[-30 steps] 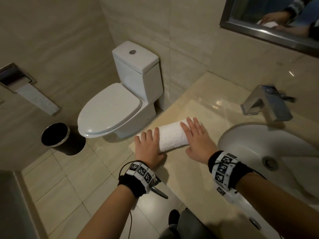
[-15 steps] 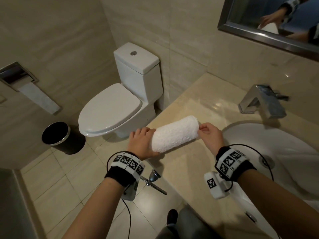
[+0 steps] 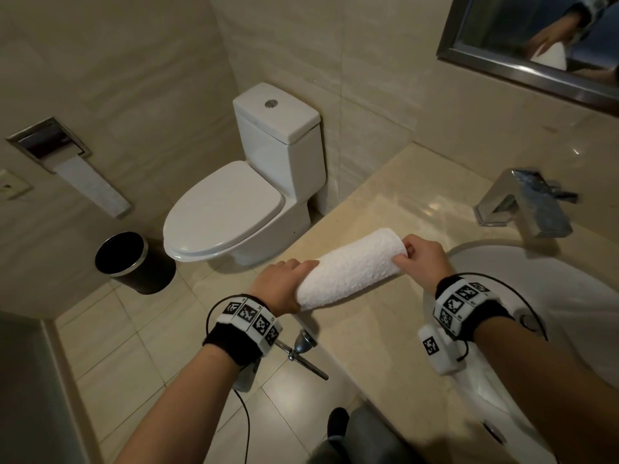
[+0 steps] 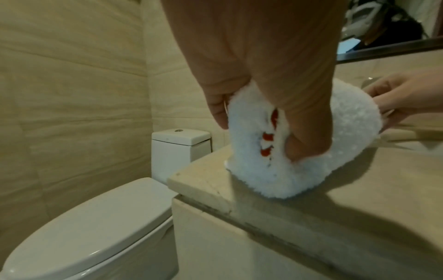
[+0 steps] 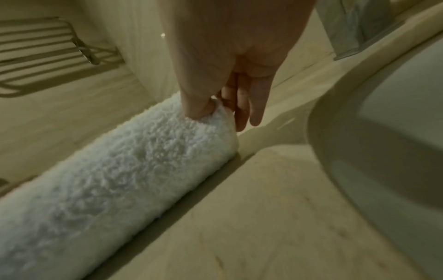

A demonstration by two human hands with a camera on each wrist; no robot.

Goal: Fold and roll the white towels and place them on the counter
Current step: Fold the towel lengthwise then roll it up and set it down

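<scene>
1. Towel (image 3: 351,267): white, rolled into a tube, lying on the counter (image 3: 385,333) near its edge; I read its long axis from 8 o'clock to 2 o'clock in the head view
2. Left hand (image 3: 283,284): I see it gripping the roll's 8 o'clock end, thumb pushed into the open end, fingers curled round the outside
3. Right hand (image 3: 423,259): I see it pinching the 2 o'clock end, thumb pressed into the terry, fingers behind the end
4. Sink (image 3: 569,296): set in the counter, at 3 o'clock of the towel
5. Tap (image 3: 522,202): metal, at 1 o'clock of the towel
6. Toilet (image 3: 248,182): lid down, at 11 o'clock
7. Bin (image 3: 127,259): black, on the floor at 9 o'clock
8. Mirror (image 3: 536,38): on the wall at 1 o'clock
</scene>
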